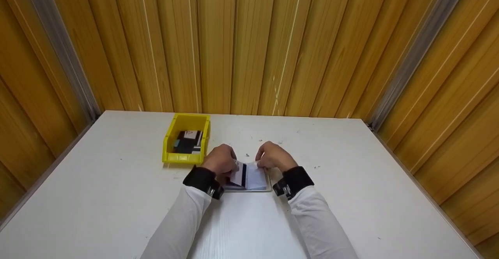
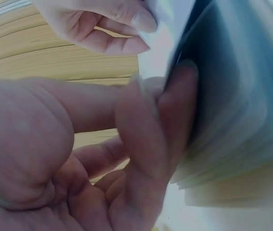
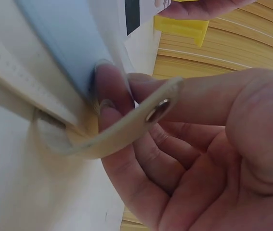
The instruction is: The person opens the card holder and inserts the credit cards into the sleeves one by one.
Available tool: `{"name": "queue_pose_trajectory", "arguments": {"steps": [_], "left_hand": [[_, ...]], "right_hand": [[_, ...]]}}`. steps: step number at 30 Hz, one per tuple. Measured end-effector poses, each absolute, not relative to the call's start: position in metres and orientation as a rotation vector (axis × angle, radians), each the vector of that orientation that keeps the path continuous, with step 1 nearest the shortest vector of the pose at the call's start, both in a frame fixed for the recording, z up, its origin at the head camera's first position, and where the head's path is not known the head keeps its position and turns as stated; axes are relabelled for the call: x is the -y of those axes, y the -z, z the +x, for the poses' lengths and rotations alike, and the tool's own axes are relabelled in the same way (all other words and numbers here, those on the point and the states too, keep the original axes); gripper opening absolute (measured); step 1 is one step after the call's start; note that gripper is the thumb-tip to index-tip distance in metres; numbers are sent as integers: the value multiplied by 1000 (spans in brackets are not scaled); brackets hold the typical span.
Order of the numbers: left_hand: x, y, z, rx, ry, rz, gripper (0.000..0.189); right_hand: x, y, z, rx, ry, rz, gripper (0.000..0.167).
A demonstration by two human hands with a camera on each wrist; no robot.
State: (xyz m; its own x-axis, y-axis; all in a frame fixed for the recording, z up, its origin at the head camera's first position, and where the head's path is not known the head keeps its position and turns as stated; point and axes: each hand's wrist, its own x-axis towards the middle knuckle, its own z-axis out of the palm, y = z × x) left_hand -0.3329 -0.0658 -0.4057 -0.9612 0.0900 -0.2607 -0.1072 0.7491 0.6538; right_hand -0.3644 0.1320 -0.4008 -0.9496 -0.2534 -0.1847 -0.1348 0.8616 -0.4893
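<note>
An open card holder (image 1: 269, 188) with a cream cover and clear plastic sleeves (image 1: 256, 178) lies on the table between both hands. My left hand (image 1: 220, 160) pinches a white card (image 1: 237, 178) with a black stripe, tilted over the holder's left side. In the left wrist view, thumb and fingers meet at the card's edge beside a stack of sleeves (image 2: 237, 96). With thumb and fingertips, my right hand (image 1: 276, 156) pinches the edge of a clear sleeve on the right side. The holder's cream strap (image 3: 110, 142), with a metal snap, curves across the right fingers.
A yellow bin (image 1: 183, 158) holding several dark and white cards (image 1: 186, 144) stands to the left, just behind the left hand. The white table (image 1: 343, 196) reaches back to a wood-patterned wall (image 1: 249, 48). Small specks dot the tabletop.
</note>
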Motion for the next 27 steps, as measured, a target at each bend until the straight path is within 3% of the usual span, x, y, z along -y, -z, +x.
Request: {"name": "queue_pose_trajectory", "arguments": {"steps": [27], "left_hand": [[56,409,-329,-2694,-1087,-51,21]], "right_hand": [[-137,401,-365,-2747,751,-283,14]]}}
